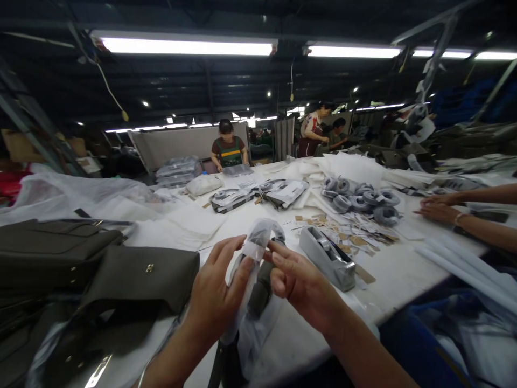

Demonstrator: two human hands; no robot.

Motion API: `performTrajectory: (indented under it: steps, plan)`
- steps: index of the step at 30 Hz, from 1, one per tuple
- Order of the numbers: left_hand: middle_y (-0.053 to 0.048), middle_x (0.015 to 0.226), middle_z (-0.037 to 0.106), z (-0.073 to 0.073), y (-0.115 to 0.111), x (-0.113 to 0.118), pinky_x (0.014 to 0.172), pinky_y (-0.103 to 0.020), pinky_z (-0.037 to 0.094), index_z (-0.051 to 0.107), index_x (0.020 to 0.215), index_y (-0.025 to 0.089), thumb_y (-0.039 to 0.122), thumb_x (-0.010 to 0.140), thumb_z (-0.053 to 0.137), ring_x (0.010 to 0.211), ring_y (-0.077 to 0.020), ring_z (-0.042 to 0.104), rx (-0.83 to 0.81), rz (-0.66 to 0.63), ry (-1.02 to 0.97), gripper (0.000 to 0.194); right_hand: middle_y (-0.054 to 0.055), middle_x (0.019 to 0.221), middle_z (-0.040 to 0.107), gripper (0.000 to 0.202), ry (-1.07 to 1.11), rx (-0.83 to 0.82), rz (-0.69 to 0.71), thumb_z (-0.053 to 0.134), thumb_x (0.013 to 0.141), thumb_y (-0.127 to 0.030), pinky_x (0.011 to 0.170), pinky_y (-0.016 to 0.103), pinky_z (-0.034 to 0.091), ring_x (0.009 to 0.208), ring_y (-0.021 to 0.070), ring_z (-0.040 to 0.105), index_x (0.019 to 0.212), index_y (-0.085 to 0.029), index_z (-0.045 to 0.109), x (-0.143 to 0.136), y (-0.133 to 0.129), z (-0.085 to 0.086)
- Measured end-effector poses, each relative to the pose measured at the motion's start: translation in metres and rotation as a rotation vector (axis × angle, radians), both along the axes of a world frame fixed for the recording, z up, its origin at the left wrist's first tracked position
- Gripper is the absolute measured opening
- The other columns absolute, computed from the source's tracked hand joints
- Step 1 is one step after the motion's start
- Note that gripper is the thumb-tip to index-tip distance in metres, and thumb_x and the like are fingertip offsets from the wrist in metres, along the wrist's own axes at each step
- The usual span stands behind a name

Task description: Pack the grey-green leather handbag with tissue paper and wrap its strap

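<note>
My left hand (pixel 214 293) and my right hand (pixel 301 283) both pinch a dark bag strap (pixel 260 288) half wrapped in clear plastic film (pixel 258 237), held up over the white table (pixel 404 275). The film bunches above my fingertips, and the strap hangs down between my wrists toward the table's near edge. A grey tape dispenser (pixel 327 258) stands just right of my right hand. A dark olive handbag (pixel 141 277) with a small gold clasp lies to the left of my left hand.
More dark bags (pixel 48 253) are stacked at far left under clear plastic sheets (pixel 72 194). Grey strap rolls (pixel 363 199), paper tags (pixel 351 237) and wrapped bundles (pixel 258 194) lie further back. A co-worker's hands (pixel 440 207) rest at right. Other people work at the far end.
</note>
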State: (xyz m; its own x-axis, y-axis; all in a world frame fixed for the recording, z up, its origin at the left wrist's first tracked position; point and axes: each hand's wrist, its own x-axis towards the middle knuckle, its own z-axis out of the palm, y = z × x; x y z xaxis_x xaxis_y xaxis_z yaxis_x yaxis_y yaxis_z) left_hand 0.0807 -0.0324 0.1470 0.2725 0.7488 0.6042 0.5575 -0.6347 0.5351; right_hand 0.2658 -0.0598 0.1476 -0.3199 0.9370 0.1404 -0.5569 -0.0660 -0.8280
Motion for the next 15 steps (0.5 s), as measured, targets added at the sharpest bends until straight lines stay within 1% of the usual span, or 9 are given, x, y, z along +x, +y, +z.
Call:
performTrajectory:
  steps: [2, 4, 6, 8, 10, 11, 13, 14, 15]
  plan:
    - [-0.009, 0.142, 0.051, -0.009, -0.006, -0.001, 0.104, -0.042, 0.046, 0.043, 0.143, 0.026, 0.041, 0.099, 0.047, 0.123, -0.0251, 0.055, 0.025, -0.001, -0.018, 0.047, 0.004, 0.108, 0.066, 0.037, -0.089, 0.036, 0.026, 0.061, 0.092, -0.039, 0.051, 0.019, 0.039, 0.055, 0.0051, 0.052, 0.127, -0.029, 0.064, 0.0, 0.004, -0.003]
    - [-0.011, 0.152, 0.041, -0.021, -0.012, -0.001, 0.105, -0.042, 0.047, 0.025, 0.153, 0.028, 0.046, 0.093, 0.058, 0.129, -0.0269, 0.052, -0.013, -0.01, -0.035, 0.071, 0.004, 0.104, 0.07, 0.039, -0.3, 0.141, -0.073, 0.062, 0.091, -0.043, 0.054, 0.023, 0.046, 0.059, 0.0107, 0.061, 0.128, -0.029, 0.064, 0.002, 0.011, -0.011]
    - [-0.011, 0.156, 0.036, -0.036, -0.02, -0.002, 0.105, -0.043, 0.047, 0.011, 0.156, 0.031, 0.045, 0.086, 0.069, 0.131, -0.0277, 0.051, -0.053, 0.031, -0.032, 0.092, 0.004, 0.09, 0.073, 0.033, -0.552, 0.266, -0.347, 0.064, 0.09, -0.046, 0.063, 0.028, 0.051, 0.066, 0.0164, 0.067, 0.114, -0.025, 0.071, 0.01, 0.022, -0.027]
    - [-0.011, 0.153, 0.042, -0.053, -0.027, -0.005, 0.104, -0.043, 0.048, 0.005, 0.156, 0.033, 0.041, 0.085, 0.07, 0.127, -0.0268, 0.056, -0.124, 0.101, -0.057, 0.097, 0.005, 0.081, 0.074, 0.031, -0.726, 0.321, -0.672, 0.061, 0.091, -0.049, 0.072, 0.032, 0.053, 0.071, 0.0198, 0.069, 0.099, -0.022, 0.075, 0.023, 0.037, -0.05]
    - [-0.01, 0.144, 0.054, -0.071, -0.035, -0.011, 0.1, -0.042, 0.051, 0.008, 0.156, 0.032, 0.042, 0.087, 0.067, 0.121, -0.0266, 0.061, -0.249, 0.169, -0.129, 0.092, 0.008, 0.09, 0.076, 0.04, -0.808, 0.291, -0.868, 0.053, 0.094, -0.054, 0.083, 0.038, 0.054, 0.083, 0.0237, 0.071, 0.105, -0.021, 0.072, 0.039, 0.055, -0.081]
    - [-0.01, 0.138, 0.059, -0.08, -0.039, -0.015, 0.099, -0.043, 0.051, 0.013, 0.156, 0.031, 0.044, 0.087, 0.066, 0.119, -0.0274, 0.062, -0.315, 0.201, -0.169, 0.088, 0.01, 0.104, 0.075, 0.046, -0.84, 0.269, -0.902, 0.05, 0.094, -0.057, 0.091, 0.042, 0.052, 0.096, 0.0261, 0.07, 0.116, -0.021, 0.068, 0.047, 0.065, -0.098]
    - [-0.01, 0.13, 0.064, -0.097, -0.045, -0.021, 0.102, -0.045, 0.048, 0.037, 0.15, 0.027, 0.05, 0.089, 0.062, 0.119, -0.0297, 0.062, -0.407, 0.242, -0.25, 0.07, 0.015, 0.14, 0.058, 0.067, -0.915, 0.217, -0.853, 0.046, 0.09, -0.067, 0.102, 0.048, 0.047, 0.121, 0.0299, 0.06, 0.138, -0.02, 0.054, 0.057, 0.085, -0.131]
    - [-0.01, 0.126, 0.067, -0.105, -0.047, -0.023, 0.103, -0.045, 0.047, 0.051, 0.14, 0.024, 0.052, 0.09, 0.06, 0.118, -0.0305, 0.062, -0.431, 0.245, -0.291, 0.058, 0.015, 0.148, 0.051, 0.075, -0.942, 0.195, -0.811, 0.043, 0.088, -0.072, 0.105, 0.049, 0.045, 0.128, 0.0312, 0.055, 0.142, -0.02, 0.05, 0.06, 0.094, -0.146]
    - [-0.01, 0.12, 0.069, -0.112, -0.047, -0.025, 0.104, -0.045, 0.046, 0.063, 0.126, 0.022, 0.054, 0.09, 0.058, 0.116, -0.0309, 0.062, -0.444, 0.238, -0.335, 0.048, 0.015, 0.149, 0.049, 0.079, -0.969, 0.183, -0.766, 0.041, 0.087, -0.075, 0.106, 0.049, 0.044, 0.131, 0.0313, 0.052, 0.143, -0.02, 0.049, 0.061, 0.102, -0.158]
